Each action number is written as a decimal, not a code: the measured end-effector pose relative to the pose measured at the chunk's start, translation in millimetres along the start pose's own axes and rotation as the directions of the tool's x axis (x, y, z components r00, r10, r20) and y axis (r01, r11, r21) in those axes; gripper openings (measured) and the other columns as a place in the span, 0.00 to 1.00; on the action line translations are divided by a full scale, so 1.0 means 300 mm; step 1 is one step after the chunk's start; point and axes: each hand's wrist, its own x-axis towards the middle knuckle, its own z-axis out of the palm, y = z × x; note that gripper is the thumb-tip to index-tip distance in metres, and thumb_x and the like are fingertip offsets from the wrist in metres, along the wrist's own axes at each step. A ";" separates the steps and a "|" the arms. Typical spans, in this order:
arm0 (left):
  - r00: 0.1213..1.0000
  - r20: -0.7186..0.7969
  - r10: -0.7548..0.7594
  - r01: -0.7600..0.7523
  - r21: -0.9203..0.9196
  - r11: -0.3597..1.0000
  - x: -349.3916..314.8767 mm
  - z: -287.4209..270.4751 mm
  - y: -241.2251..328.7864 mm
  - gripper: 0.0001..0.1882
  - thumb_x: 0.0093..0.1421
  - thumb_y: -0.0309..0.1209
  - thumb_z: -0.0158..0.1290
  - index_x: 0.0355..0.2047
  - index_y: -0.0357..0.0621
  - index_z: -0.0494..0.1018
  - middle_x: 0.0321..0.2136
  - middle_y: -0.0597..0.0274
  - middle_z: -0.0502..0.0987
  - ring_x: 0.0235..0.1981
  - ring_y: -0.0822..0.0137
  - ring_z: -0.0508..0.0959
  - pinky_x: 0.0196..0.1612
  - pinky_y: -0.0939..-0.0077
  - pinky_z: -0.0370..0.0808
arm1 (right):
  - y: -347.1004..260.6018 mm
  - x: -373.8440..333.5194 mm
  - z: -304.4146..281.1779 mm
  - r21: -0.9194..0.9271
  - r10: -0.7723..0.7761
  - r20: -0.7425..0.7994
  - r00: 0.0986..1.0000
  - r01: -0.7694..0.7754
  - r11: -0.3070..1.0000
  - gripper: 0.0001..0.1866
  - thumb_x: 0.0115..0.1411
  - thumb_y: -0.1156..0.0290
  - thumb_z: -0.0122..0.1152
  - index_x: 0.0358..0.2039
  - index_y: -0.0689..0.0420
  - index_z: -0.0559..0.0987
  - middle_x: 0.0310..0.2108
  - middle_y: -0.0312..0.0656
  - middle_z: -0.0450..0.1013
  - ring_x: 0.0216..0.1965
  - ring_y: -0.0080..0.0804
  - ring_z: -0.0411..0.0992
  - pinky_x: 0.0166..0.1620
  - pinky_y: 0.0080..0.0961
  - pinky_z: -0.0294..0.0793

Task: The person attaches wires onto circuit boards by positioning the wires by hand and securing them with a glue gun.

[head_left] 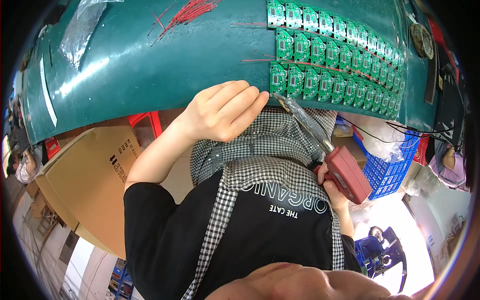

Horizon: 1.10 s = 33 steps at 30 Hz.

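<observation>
My left hand (pixel 225 110) is closed in a pinch at the table's near edge, its fingertips beside the left end of the nearest row of boards. Whatever lies between those fingers is too small to make out. Wrapped round the red handle of a soldering gun (pixel 348 175) is my right hand (pixel 336 194). The gun's metal tip reaches up and left, close to my left fingertips and the corner of the first board. Three rows of green circuit boards (pixel 311 82) lie on the table, with thin red wires (pixel 257 60) stretched along them and sticking out leftward.
A loose bundle of red wires (pixel 192 15) lies at the far side of the green table (pixel 165 75). Clear plastic bags (pixel 82 35) rest at its far left. Below the table are a cardboard box (pixel 92 185) and a blue basket (pixel 387 170). Black cables (pixel 425 134) hang at the right.
</observation>
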 end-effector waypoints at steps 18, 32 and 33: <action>1.000 -0.006 0.007 -0.007 0.022 1.000 0.000 0.006 0.005 0.16 0.32 0.24 0.54 0.26 0.36 0.77 0.21 0.62 0.71 0.23 0.67 0.75 0.22 0.81 0.74 | 0.022 -0.013 -0.002 -0.099 -0.137 -0.060 0.989 0.131 0.986 0.30 0.44 0.59 0.69 0.46 0.64 0.73 0.43 0.51 0.73 0.41 0.45 0.74 0.44 0.33 0.73; 0.999 -0.009 0.050 -0.050 0.062 0.997 -0.011 0.005 0.001 0.15 0.32 0.24 0.53 0.26 0.34 0.77 0.22 0.62 0.71 0.23 0.67 0.74 0.22 0.80 0.74 | -0.043 0.012 0.026 -0.109 -0.084 -0.044 0.995 0.079 0.991 0.25 0.42 0.71 0.65 0.42 0.67 0.73 0.31 0.44 0.75 0.26 0.32 0.73 0.31 0.23 0.72; 0.998 -0.010 0.055 -0.054 0.067 0.996 -0.011 0.007 0.003 0.15 0.33 0.24 0.53 0.26 0.34 0.77 0.22 0.62 0.71 0.23 0.67 0.74 0.22 0.80 0.74 | -0.077 0.021 0.036 0.099 0.019 -0.068 0.997 -0.012 0.995 0.25 0.42 0.71 0.65 0.42 0.67 0.74 0.31 0.44 0.75 0.26 0.31 0.73 0.32 0.24 0.72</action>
